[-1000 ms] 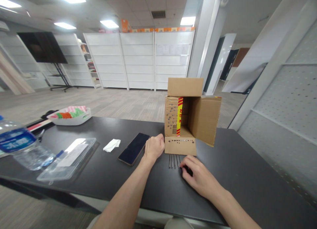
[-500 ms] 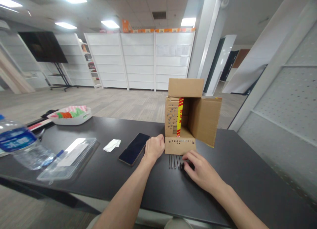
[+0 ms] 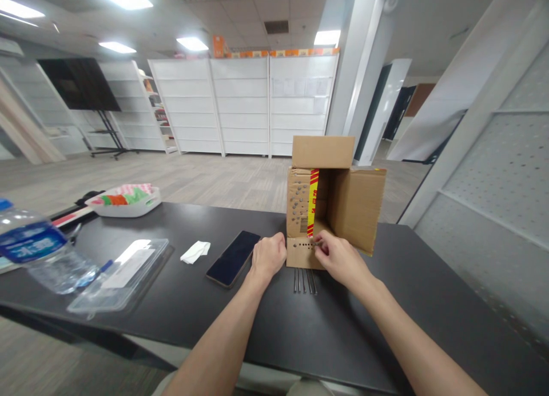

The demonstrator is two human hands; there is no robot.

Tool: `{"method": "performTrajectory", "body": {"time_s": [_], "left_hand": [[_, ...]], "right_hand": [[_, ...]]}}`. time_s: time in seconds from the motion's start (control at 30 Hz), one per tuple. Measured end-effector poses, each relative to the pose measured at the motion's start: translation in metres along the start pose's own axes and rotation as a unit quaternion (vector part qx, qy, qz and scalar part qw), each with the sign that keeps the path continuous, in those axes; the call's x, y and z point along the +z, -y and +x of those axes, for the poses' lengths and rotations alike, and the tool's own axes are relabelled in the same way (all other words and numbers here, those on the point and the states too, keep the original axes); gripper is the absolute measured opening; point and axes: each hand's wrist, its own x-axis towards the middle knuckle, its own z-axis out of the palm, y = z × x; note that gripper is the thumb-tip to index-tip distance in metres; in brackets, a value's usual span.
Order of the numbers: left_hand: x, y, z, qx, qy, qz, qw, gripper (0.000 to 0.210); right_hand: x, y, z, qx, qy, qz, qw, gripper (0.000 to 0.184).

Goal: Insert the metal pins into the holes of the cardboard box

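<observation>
the cardboard box (image 3: 332,202) stands open on the black bench (image 3: 407,293), its punched front flap (image 3: 302,253) facing the person. the left hand (image 3: 268,258), curled closed, presses against the flap's left edge. the right hand (image 3: 338,259) pinches a thin nail (image 3: 316,243) at the row of holes, with more nails (image 3: 304,280) lying just before the flap.

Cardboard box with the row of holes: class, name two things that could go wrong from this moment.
1. The box stands tall with open flaps; only the left hand braces it, so the right hand pushing at the holes might tip it.
2. The loose nails could roll or prick a wrist.
</observation>
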Motion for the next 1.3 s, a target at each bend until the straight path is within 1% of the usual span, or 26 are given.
{"method": "performTrajectory", "body": {"time_s": [0.1,0.3,0.73,0.9,1.0,1.17,1.3], "left_hand": [[0.001,0.000,0.000,0.001,0.000,0.000,1.000,0.031],[0.001,0.000,0.000,0.000,-0.002,0.000,1.000,0.032],[0.001,0.001,0.000,0.001,-0.011,0.000,1.000,0.030],[-0.001,-0.001,-0.001,-0.006,0.001,-0.002,1.000,0.031],[-0.002,-0.002,-0.001,-0.015,0.005,-0.001,1.000,0.031],[0.000,-0.001,-0.001,-0.004,-0.002,0.003,1.000,0.031],[0.000,0.000,-0.001,-0.004,0.000,0.004,1.000,0.031]], "right_hand": [[0.004,0.002,0.004,0.021,0.009,-0.014,1.000,0.014],[0.008,0.001,0.007,0.038,0.024,-0.033,0.998,0.009],[-0.001,0.015,0.012,0.077,0.045,-0.070,0.994,0.005],[-0.005,0.020,0.012,0.092,0.041,-0.078,0.992,0.005],[-0.008,0.024,0.012,0.077,0.021,-0.064,0.995,0.002],[-0.015,0.030,0.010,0.021,-0.022,-0.012,0.999,0.009],[-0.021,0.033,0.005,-0.015,-0.053,0.025,0.998,0.009]]}}
